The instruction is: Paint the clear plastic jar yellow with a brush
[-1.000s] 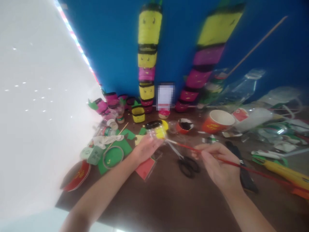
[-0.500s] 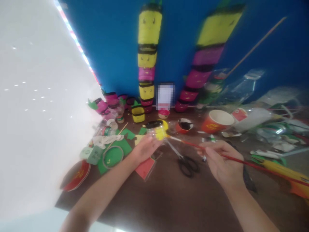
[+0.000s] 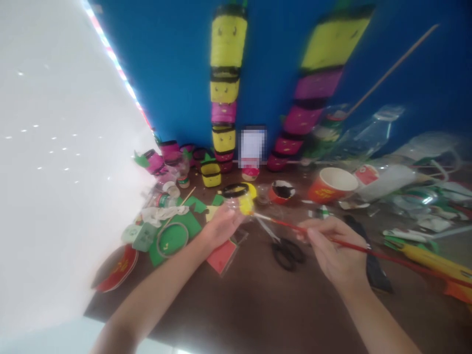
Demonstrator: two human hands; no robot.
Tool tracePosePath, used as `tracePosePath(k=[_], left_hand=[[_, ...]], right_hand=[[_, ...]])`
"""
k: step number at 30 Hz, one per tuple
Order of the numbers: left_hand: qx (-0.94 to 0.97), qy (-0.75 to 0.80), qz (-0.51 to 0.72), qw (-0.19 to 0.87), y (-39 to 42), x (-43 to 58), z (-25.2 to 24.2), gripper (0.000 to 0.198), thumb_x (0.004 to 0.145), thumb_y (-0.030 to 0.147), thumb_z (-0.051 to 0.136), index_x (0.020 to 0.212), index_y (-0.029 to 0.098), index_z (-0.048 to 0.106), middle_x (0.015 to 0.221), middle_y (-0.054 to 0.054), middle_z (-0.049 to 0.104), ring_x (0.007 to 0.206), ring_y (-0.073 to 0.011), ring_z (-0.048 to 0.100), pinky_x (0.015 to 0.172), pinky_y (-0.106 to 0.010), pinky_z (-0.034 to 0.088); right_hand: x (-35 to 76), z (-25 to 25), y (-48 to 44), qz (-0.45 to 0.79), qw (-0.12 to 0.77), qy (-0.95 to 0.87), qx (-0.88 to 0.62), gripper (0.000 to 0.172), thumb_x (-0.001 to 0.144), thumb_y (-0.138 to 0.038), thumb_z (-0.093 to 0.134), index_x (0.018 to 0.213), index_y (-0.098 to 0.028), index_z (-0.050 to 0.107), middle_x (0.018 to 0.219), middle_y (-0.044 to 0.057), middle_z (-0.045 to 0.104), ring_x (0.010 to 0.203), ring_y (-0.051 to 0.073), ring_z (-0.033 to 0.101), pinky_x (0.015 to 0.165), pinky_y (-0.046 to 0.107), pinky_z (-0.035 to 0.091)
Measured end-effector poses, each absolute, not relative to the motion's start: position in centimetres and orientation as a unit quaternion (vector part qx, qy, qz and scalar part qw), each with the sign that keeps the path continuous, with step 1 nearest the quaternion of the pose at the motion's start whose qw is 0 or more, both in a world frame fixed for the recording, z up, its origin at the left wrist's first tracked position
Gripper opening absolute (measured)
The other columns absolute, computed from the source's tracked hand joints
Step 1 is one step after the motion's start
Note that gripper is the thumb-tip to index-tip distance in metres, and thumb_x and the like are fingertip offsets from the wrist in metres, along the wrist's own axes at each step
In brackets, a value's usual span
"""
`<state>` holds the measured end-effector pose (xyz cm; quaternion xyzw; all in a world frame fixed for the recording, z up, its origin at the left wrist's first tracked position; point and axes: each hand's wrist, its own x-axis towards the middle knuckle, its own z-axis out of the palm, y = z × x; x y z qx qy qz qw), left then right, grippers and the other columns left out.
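Observation:
My left hand (image 3: 220, 227) is closed around a small clear plastic cup (image 3: 239, 199) with a black rim, partly painted yellow. My right hand (image 3: 332, 250) pinches a long red-handled paintbrush (image 3: 354, 247), and the brush tip touches the yellow patch on the cup. Both hands hover over a dark brown table (image 3: 258, 305). Black scissors (image 3: 285, 250) lie on the table between my hands.
An orange paper cup (image 3: 332, 184) and a small cup with black paint (image 3: 282, 191) stand behind my hands. Green foam pieces (image 3: 177, 231), a red sheet (image 3: 221, 256), cut plastic bottles (image 3: 368, 132) and yellow-and-pink painted stacks (image 3: 224, 88) crowd the table against the blue wall. A yellow-orange tool (image 3: 435, 265) lies at right.
My right hand has shifted slightly back and forth with the brush, its tip stroking the yellow patch. My left hand keeps holding the cup in the same spot.

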<state>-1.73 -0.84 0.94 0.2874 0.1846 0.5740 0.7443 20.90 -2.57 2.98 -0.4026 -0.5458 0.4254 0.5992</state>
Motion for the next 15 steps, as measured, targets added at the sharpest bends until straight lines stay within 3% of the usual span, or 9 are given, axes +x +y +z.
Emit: tracePosePath(k=[15], left_hand=[[0.282,0.187,0.59,0.733,-0.68,-1.59,0.72,0.037,0.068,0.019,0.067,0.105,0.02,0.062,0.111,-0.005,0.064,0.114,-0.0222,0.054,0.106,-0.039,0.031]], right_hand=[[20.48,3.28,-3.1,0.336,0.596,-0.585,-0.436,0.015,0.075,-0.027,0.067,0.067,-0.019,0.058,0.073,0.001,0.066,0.057,0.011,0.062,0.054,0.024,0.055]])
